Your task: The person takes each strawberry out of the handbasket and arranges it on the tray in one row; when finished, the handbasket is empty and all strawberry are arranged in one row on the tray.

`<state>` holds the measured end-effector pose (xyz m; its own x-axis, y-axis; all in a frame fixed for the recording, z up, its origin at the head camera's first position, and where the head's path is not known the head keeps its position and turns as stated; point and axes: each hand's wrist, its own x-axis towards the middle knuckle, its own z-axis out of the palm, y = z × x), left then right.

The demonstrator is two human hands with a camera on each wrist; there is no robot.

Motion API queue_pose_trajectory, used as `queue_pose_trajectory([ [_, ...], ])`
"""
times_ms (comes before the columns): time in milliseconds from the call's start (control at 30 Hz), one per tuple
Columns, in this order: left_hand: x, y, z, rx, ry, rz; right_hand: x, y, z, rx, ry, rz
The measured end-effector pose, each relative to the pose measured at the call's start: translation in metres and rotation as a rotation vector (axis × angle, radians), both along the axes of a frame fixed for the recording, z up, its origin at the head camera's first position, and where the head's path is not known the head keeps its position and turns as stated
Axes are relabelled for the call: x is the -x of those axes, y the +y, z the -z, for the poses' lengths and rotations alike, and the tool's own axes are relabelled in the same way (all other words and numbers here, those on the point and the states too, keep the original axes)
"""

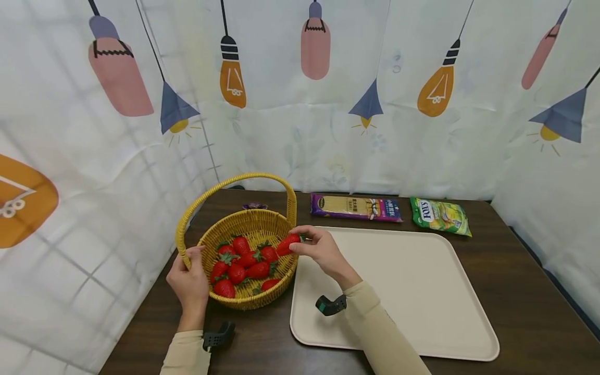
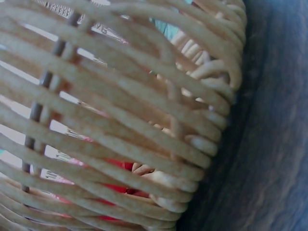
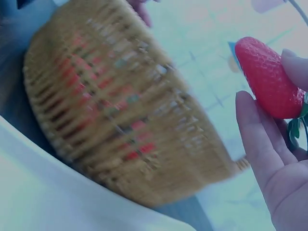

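A yellow wicker basket (image 1: 276,295) with a tall handle holds several red strawberries (image 1: 236,273) with green leaves. My left hand (image 1: 189,284) grips the basket's left rim near the foot of the handle. Over the basket's right rim, my right hand (image 1: 323,252) pinches one strawberry (image 3: 264,79) between thumb and fingers, its green leaves toward the palm. In the left wrist view the basket's woven wall (image 2: 120,106) fills most of the frame, and red shows through the gaps.
A cream tray (image 1: 394,291) lies right of the basket on the dark wooden table (image 1: 529,312). Behind it are a purple noodle packet (image 1: 356,207) and a green candy bag (image 1: 440,215). A small purple packet (image 1: 254,206) sits behind the basket. A printed curtain (image 1: 290,130) hangs around the table.
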<state>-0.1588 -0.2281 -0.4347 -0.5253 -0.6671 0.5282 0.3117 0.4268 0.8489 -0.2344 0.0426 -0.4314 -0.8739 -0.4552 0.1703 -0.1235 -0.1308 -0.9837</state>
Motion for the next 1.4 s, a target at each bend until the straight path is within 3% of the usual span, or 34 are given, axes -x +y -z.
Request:
queue_pose_trajectory([
  [233, -0.002, 0.002, -0.002, 0.009, -0.005, -0.005, 0.012, 0.025, -0.002, 0.048, -0.020, 0.067],
  [367, 0.004, -0.005, 0.007, 0.004, -0.012, 0.001, 0.018, 0.039, 0.001, 0.057, -0.064, 0.129],
  [533, 0.012, -0.013, 0.020, 0.001, -0.038, -0.005, 0.024, 0.051, 0.009, -0.006, -0.118, 0.232],
  [733, 0.003, -0.004, 0.006, -0.013, -0.022, 0.014, 0.031, 0.053, 0.023, -0.118, -0.174, 0.352],
  [833, 0.001, -0.002, 0.002, -0.014, -0.011, 0.020, 0.033, 0.051, 0.030, -0.167, -0.153, 0.345],
  [1167, 0.003, -0.004, 0.003, 0.001, 0.007, 0.021, 0.030, 0.036, 0.043, -0.424, -0.062, 0.260],
  [1400, 0.003, -0.004, 0.004, 0.005, -0.009, 0.024, 0.026, 0.030, 0.043, -0.494, -0.036, 0.264],
])
